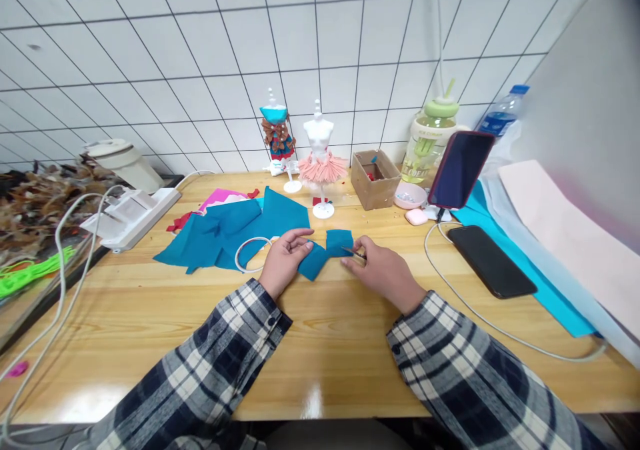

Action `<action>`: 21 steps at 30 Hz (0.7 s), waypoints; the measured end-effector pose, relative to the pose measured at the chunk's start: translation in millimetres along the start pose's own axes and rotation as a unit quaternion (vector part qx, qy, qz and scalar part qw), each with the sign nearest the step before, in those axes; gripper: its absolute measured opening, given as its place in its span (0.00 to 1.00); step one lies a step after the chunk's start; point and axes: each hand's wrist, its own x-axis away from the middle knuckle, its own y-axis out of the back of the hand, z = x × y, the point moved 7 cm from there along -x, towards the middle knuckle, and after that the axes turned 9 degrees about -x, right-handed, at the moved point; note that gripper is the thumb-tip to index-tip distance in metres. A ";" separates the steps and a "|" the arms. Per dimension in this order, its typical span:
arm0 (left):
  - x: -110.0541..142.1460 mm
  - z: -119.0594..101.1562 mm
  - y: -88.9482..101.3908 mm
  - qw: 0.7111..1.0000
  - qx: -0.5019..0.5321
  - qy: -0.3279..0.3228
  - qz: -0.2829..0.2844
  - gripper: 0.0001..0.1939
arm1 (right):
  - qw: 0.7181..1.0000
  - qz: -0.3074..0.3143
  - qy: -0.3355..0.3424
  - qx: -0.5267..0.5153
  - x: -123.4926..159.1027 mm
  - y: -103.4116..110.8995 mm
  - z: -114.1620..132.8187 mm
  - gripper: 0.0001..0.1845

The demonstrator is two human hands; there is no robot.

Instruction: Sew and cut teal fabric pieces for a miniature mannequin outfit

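Observation:
My left hand [287,258] pinches the edge of a small teal piece of crepe paper or cloth [314,262] between thumb and fingers. Touching that piece at its upper right corner is a second teal square [339,242]; whether the two are joined I cannot tell. My right hand [380,270] is closed around a small, thin pointed tool [356,253], its tip over the square's lower right edge. Most of the tool is hidden by the fingers. A larger crumpled teal sheet [220,233] lies left of my hands, with a white ring [239,255] on it.
Behind my hands stand a mini mannequin in a pink skirt [320,167], a dressed one [276,137] and a cardboard box [376,187]. To the right are a propped phone [460,170], a flat phone [493,261], a cable and coloured sheets [575,230]. A power strip [137,217] lies left.

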 end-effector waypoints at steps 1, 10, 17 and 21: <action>-0.1 0.9 -1.7 1.000 -0.009 -0.001 0.012 0.21 | 1.000 0.003 0.005 -0.006 -0.2 -1.8 0.6 0.21; 10.6 -7.1 -19.4 0.952 -0.277 -0.091 0.094 0.14 | 0.994 0.044 0.088 0.049 3.8 -14.8 9.8 0.20; 21.8 -23.1 -34.9 0.878 -0.416 -0.190 0.140 0.16 | 0.993 0.053 0.077 0.069 4.9 -14.6 7.9 0.20; 24.3 -28.2 -37.0 0.857 -0.433 -0.229 0.158 0.09 | 0.995 0.032 0.040 0.080 1.6 -9.6 1.5 0.20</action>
